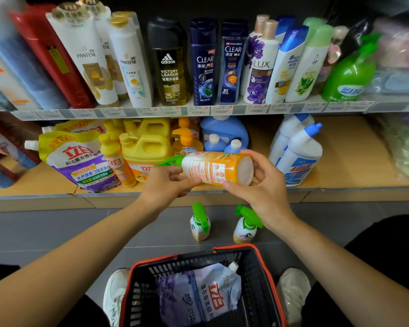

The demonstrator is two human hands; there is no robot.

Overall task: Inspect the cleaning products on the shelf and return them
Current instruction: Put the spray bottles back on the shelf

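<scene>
An orange-and-white spray bottle (216, 168) with a green trigger head lies on its side in front of the lower shelf (354, 182), its base turned right. My left hand (168, 185) grips it near the neck and my right hand (262, 182) grips its base end. Two matching spray bottles stand upright on the grey floor below, the left spray bottle (200, 223) and the right spray bottle (246, 226). The right one is partly behind my right wrist.
The lower shelf holds a detergent pouch (76, 159), yellow jugs (147, 145), a blue jug (224, 131) and white toilet-cleaner bottles (298, 154). Shampoo bottles fill the upper shelf (198, 110). A black-and-red basket (267, 279) with a detergent pouch (198, 293) sits between my shoes.
</scene>
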